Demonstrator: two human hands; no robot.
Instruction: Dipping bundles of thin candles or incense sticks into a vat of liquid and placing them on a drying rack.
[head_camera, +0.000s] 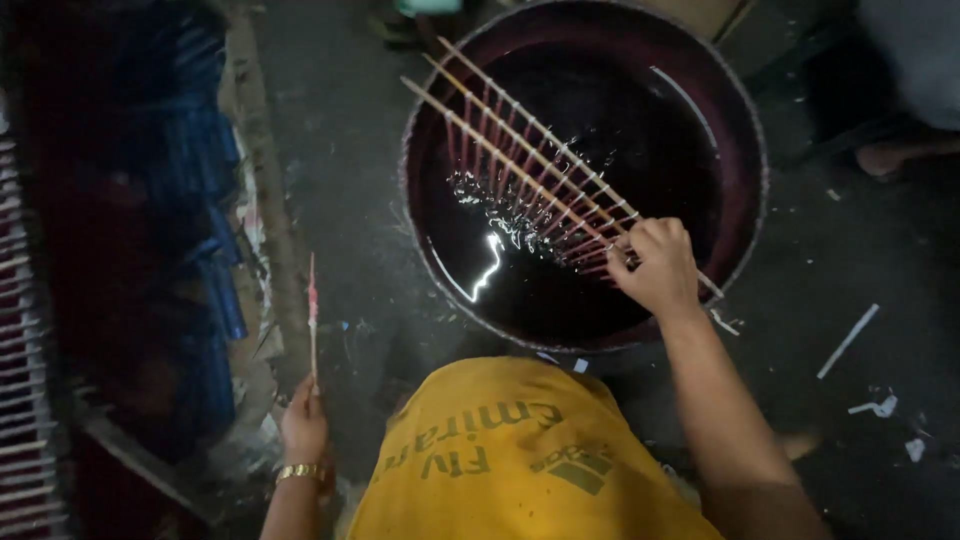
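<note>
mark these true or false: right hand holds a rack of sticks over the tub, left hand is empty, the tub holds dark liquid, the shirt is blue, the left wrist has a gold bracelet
1. The right hand holds a rack of sticks over the tub. True.
2. The left hand is empty. False: it holds a single thin stick, pointing up.
3. The tub holds dark liquid. True: it is dark and glossy, with light glinting off it.
4. The shirt is blue. False: it is yellow.
5. The left wrist has a gold bracelet. True.
</note>
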